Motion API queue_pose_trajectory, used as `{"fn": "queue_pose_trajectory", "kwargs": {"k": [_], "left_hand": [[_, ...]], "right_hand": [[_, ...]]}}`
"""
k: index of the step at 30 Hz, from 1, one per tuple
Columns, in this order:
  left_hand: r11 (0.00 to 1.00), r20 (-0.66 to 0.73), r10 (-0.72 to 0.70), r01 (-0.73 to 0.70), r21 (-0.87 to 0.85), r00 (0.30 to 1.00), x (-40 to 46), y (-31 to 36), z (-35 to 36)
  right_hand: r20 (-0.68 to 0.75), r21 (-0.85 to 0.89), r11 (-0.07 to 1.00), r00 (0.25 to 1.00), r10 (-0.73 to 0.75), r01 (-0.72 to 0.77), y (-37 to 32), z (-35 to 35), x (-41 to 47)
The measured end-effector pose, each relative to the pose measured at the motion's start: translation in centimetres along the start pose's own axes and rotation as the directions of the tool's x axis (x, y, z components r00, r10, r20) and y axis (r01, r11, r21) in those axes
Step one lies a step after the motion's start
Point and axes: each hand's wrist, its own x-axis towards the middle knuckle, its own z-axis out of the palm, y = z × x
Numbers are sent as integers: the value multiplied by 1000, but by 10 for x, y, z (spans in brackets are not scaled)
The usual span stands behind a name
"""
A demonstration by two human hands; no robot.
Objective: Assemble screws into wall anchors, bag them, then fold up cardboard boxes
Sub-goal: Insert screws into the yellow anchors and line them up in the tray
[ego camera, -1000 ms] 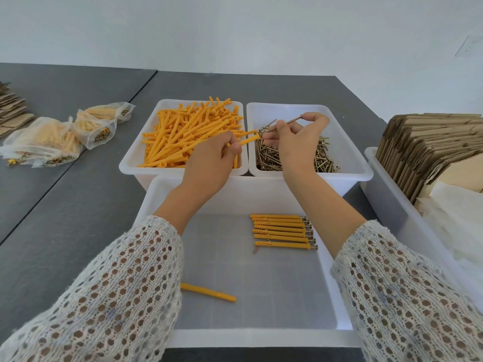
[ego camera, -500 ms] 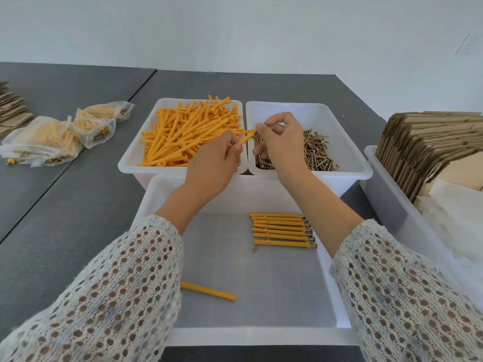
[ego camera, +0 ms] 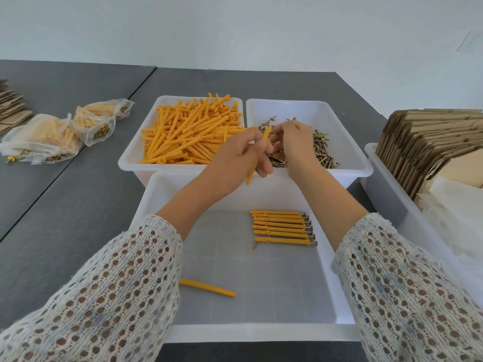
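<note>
My left hand (ego camera: 236,159) held one orange wall anchor (ego camera: 257,155) pinched upright between thumb and fingers, over the gap between the two far tubs, its lower end poking out below my palm. My right hand (ego camera: 294,142) hovered just right of it with the fingers curled down into the pile of screws (ego camera: 322,152) in the far right tub (ego camera: 347,131); I could not tell whether those fingers had a screw, since the hand hid its own tips. The far left tub (ego camera: 130,163) was heaped with loose anchors (ego camera: 188,137). In the near tray (ego camera: 261,333) a row of finished anchors with screws (ego camera: 282,227) lay side by side toward the far right, and a single bare anchor (ego camera: 207,287) lay apart near the left. Filled bags (ego camera: 57,134) sat on the grey table (ego camera: 65,205) at the far left, and flat cardboard boxes (ego camera: 428,142) stood on edge in a bin on the right.
</note>
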Motion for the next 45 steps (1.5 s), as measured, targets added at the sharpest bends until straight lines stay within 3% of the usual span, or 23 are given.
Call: {"fn": "queue_pose_trajectory", "kwargs": {"k": [4, 7, 10, 14, 18, 24, 30, 35, 38, 40, 42, 45], "left_hand": [[996, 271, -86, 76, 48, 959, -2, 7, -4], [971, 504, -240, 216, 107, 829, -7, 8, -3], [928, 608, -369, 244, 282, 703, -12, 0, 10], [849, 593, -372, 3, 529, 715, -19, -6, 31], [726, 595, -349, -192, 660, 724, -30, -9, 55], [683, 616, -134, -378, 625, 776, -35, -8, 79], [674, 571, -89, -373, 638, 816, -34, -14, 87], [661, 498, -44, -348, 665, 866, -27, -13, 84], [617, 342, 122, -341, 709, 932, -17, -9, 67], [623, 212, 263, -334, 707, 941, -11, -6, 51], [629, 67, 394, -323, 707, 916, -7, -3, 36], [582, -168, 518, -202, 787, 839, -1, -5, 12]], "right_hand": [[48, -45, 997, 997, 60, -58, 0, 1, 5], [106, -64, 992, 987, 118, -111, 0, 0, 6], [141, -47, 987, 977, 159, -154, -1, -2, 6], [153, -38, 984, 972, 178, -174, -2, -2, 7], [164, -57, 985, 972, 170, -163, -1, -2, 7], [166, -68, 984, 971, 174, -165, -1, -1, 7], [164, -111, 983, 973, 161, -144, 1, -1, 9], [194, -314, 948, 981, 6, 57, 8, 0, 8], [117, -507, 820, 964, -240, 266, 11, -7, 16], [53, -653, 700, 939, -339, 289, 15, -15, 23], [50, -740, 633, 958, -283, 226, 18, -20, 28], [212, -841, 502, 977, -31, 199, 24, -20, 31]]}}
